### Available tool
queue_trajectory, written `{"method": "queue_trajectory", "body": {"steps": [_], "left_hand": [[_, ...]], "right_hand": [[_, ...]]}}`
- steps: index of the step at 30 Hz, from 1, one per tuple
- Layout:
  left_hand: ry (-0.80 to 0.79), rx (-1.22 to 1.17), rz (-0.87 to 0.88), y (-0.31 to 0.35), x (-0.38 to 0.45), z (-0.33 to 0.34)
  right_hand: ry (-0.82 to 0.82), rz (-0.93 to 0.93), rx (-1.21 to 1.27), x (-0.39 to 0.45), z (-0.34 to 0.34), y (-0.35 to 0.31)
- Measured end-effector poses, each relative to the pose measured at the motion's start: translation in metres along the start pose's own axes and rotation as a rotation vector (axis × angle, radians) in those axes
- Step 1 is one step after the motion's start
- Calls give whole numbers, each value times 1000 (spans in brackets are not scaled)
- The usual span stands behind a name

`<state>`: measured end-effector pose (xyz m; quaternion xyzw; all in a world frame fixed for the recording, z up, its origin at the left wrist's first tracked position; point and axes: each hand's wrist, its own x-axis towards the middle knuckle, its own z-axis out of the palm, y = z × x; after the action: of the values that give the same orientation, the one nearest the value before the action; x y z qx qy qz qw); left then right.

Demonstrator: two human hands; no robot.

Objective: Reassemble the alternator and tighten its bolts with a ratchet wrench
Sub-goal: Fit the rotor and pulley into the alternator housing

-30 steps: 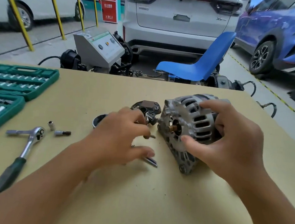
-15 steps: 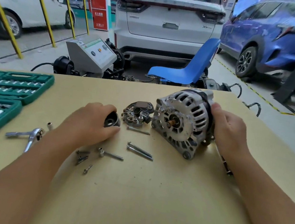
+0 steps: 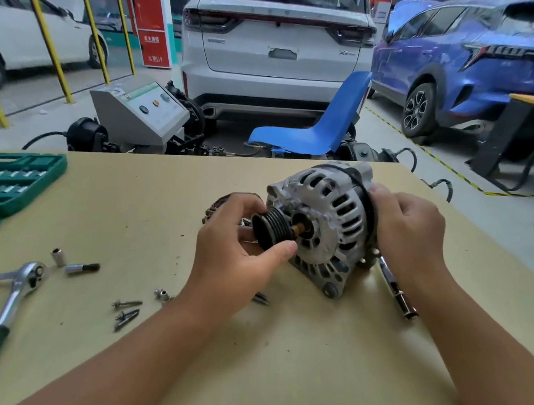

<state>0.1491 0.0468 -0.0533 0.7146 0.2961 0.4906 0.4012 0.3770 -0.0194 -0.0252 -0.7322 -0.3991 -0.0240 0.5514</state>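
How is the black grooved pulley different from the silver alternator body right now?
The black grooved pulley is dark, small and ribbed; the silver vented alternator housing is pale, far bigger and slotted. The pulley is held off the table, pinched by the left hand at the shaft end, while the housing rests on the tan tabletop, steadied by the right hand. Both are round and share the shaft's line.

Bright, even daylight, soft shadows under the forearms on the table [image 3: 309, 381]; sharp centre (wide-angle bending at the edges), faint compression smear
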Motion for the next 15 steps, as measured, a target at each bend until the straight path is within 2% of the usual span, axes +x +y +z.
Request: {"method": "queue_trajectory", "body": {"steps": [6,11,13,15], "left_hand": [[-78,-164,34,-12,2,-12],[-118,-176,25,-13,2,-8],[-98,-149,23,-13,2,-7],[-74,-123,27,-13,2,-6]], "right_hand": [[38,-64,64,-1,1,-2],[17,-124,138,-6,-1,-3],[5,-112,189,-6,-1,-3],[6,-23,323,-4,0,-1]]}}
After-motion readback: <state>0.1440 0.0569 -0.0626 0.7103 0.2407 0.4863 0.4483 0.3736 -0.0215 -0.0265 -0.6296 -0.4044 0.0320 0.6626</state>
